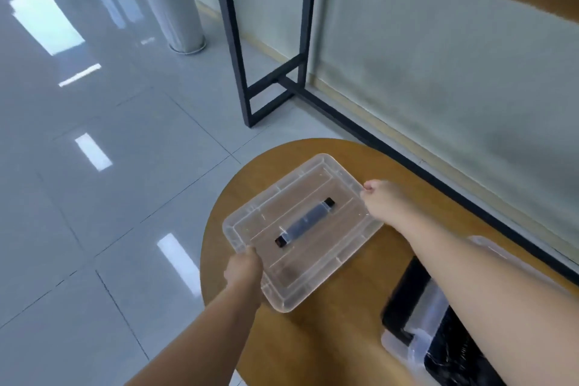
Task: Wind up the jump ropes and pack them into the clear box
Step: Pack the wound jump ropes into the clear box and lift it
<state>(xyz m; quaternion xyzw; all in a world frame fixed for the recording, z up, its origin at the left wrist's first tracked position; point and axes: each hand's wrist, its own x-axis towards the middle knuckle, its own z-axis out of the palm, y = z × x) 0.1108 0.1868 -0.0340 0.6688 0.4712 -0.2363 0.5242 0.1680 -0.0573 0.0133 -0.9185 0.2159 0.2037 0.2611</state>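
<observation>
A clear plastic lid with a dark handle across its middle is over the round wooden table. My left hand grips the lid's near left edge. My right hand grips its far right corner, fingers curled over the rim. The clear box stands at the table's near right, partly under my right forearm, with dark contents inside that I cannot make out. No jump rope shows plainly.
A black metal frame stands on the tiled floor beyond the table, along a frosted glass wall. A tall grey planter sits at the far left. Open floor lies to the table's left.
</observation>
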